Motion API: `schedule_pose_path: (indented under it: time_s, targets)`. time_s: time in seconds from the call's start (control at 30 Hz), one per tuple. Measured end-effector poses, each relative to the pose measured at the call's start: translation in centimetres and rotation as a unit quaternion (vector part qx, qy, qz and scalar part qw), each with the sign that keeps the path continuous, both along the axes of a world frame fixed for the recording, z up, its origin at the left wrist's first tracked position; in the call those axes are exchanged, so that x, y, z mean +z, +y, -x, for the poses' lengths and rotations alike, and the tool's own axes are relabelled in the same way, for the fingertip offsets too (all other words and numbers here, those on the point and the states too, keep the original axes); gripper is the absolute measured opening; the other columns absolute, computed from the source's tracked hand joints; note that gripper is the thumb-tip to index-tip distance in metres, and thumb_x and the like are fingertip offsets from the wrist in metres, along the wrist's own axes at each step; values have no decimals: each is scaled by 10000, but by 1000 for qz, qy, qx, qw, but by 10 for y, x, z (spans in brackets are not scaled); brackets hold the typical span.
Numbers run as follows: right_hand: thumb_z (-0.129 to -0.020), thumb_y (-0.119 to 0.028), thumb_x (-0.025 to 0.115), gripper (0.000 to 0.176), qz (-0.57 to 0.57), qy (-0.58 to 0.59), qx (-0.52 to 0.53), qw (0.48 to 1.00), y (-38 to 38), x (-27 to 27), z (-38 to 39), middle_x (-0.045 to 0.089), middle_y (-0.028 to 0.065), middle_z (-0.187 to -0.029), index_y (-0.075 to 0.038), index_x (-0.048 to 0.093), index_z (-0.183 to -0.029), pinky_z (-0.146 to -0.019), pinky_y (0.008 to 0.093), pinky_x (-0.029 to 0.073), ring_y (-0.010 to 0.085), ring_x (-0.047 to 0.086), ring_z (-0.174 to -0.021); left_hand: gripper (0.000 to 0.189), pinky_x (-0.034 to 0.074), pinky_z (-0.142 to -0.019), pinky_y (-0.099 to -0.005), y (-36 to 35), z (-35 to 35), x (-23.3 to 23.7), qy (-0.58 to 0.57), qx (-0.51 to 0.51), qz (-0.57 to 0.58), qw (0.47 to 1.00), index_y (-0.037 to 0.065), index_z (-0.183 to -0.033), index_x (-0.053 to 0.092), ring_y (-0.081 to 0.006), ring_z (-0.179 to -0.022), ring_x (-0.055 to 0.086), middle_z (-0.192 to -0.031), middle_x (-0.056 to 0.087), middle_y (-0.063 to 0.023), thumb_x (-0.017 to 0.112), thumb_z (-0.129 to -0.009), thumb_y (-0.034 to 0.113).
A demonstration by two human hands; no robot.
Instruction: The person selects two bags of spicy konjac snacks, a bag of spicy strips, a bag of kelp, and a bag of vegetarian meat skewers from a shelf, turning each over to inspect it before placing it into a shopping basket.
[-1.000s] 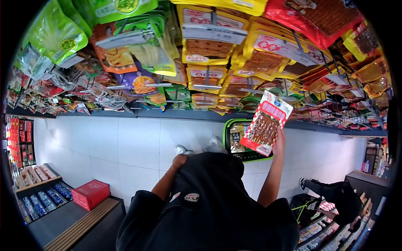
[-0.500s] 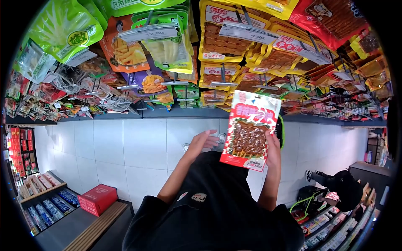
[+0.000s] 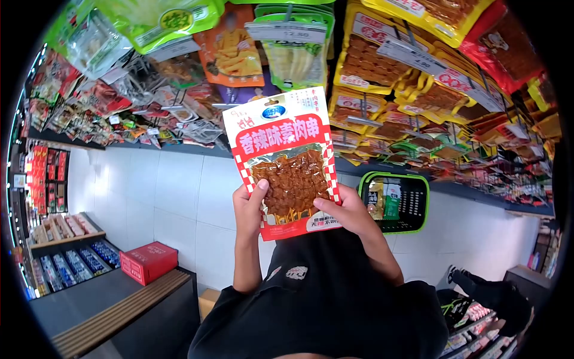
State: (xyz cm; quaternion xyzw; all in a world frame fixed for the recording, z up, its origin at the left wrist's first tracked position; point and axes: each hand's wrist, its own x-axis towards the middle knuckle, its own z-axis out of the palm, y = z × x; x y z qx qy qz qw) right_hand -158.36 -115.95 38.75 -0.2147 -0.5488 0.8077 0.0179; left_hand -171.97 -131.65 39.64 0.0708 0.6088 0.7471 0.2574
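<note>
A red and white snack packet (image 3: 292, 143) is held up in front of my chest. Its clear window shows brown skewered pieces with sticks at the bottom, and large Chinese lettering runs above it. My left hand (image 3: 246, 206) grips the packet's left edge with the thumb over the front. On the lower right side my right hand (image 3: 350, 212) holds it the same way, thumb on the window's corner. The fingers behind the packet are hidden. Beyond my right hand, a black basket with a green rim (image 3: 428, 206) stands on the floor, holding a green packet (image 3: 391, 201) and another pack.
Hanging racks ahead carry yellow snack packs (image 3: 371, 54), green bags (image 3: 173, 21) and an orange pack (image 3: 230, 51), with price tags (image 3: 287, 33) on hooks. A red box (image 3: 149, 262) sits on a counter at left. Another person (image 3: 493, 299) is at lower right by shelves.
My left hand has gone from free to gripping the packet. The packet has come closer and turned its front to me. The view has shifted, showing more of the basket.
</note>
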Motion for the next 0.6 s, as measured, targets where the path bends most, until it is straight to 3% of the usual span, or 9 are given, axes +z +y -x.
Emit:
schedule_pose_path:
  time_s: [0.37,0.47,0.6]
  targets:
    - [-846,-139,627,236,-24,-6,59,998,-6,5,-5,640,39,-878,20,584,-1014,-688,229,472,68,582,-785,219,444,-650,-230,-22,-10,9,16,18,41,999,-39,-914,616,-65,-718,546,-828,623,-42,579,-873,173]
    - [-844,-150,633,222,-113,16,71,991,-3,0,-10,650,33,-847,23,607,-980,-673,234,469,59,574,-758,216,445,-653,-229,-18,-11,13,22,21,27,999,-42,-917,618,-68,-718,549,-825,626,-42,574,-877,166]
    - [-835,-149,639,211,-133,23,83,987,0,6,-25,661,36,-826,22,624,-957,-659,239,470,54,569,-741,216,443,-649,-228,-5,-20,29,7,33,8,999,-44,-927,617,-69,-715,550,-832,628,-44,567,-883,162]
